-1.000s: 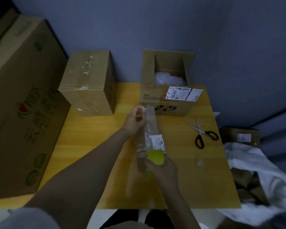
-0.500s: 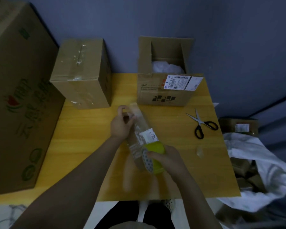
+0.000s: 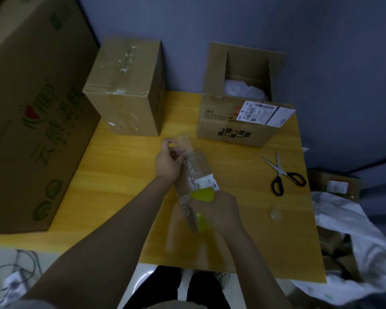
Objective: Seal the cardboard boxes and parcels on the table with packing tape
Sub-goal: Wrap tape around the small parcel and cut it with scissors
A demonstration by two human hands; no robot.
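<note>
Head view: left hand (image 3: 167, 162) still pinches tape (image 3: 185, 142), right hand (image 3: 218, 211) still grips green dispenser (image 3: 202, 195) on parcel (image 3: 194, 172).

Left grip (image 3: 168, 161) pinching, right grip (image 3: 218, 211) clenched — forearms angled inward

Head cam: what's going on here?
A person is taping a small parcel above the yellow table. The left hand pinches the clear tape at the parcel's far end, and the right hand grips the green tape dispenser at its near end. Behind them stand a taped box and an open box not yet sealed. Scissors lie to the right.
</note>
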